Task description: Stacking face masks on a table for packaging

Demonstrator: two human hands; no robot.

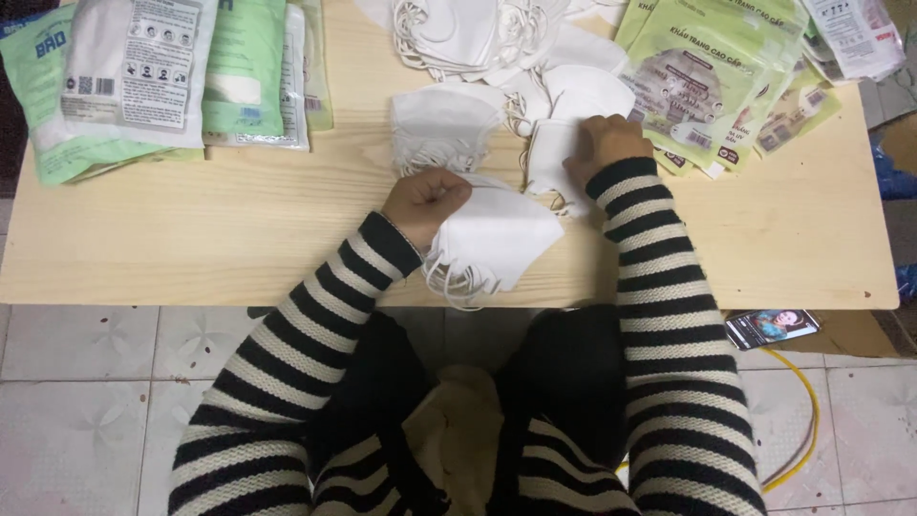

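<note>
we see left hand (425,203) closed on stack of white masks (492,244) at near table (239,229) edge, stack fanning rightward from fist. right hand (602,143) farther, pressing 1 folded mask (552,153), grip unclear. loose mask pile (449,129) beyond, nearer left hand.

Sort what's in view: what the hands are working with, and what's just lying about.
In hand:
left hand gripping a stack of white masks
right hand on a folded white mask
loose white masks
green packets

Lying about:
phone on the floor
yellow cable
wooden table bears everything
</note>
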